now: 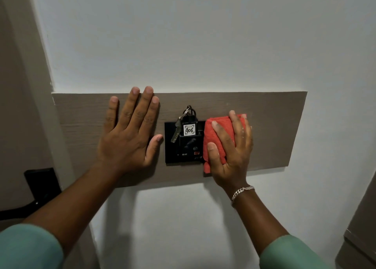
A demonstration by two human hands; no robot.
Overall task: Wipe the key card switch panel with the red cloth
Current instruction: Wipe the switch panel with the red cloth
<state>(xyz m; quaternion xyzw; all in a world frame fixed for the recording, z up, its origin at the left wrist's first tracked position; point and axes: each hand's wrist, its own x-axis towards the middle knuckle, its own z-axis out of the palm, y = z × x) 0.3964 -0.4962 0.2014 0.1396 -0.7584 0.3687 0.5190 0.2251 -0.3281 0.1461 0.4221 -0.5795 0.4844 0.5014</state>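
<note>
Panel (173, 146), black key card switch, sits mid-frame on a wood-grain board (274, 130), a key tag (189, 129) marked 406 and key (176, 130) hanging in its slot. At its 3 o'clock edge my right hand (234, 152) presses the folded red cloth (220, 132), fingers wrapped over it. At 9 o'clock my left hand (128, 134) lies flat and spread on the board, holding nothing.

Head view (close) facing wall (203, 34)
</note>
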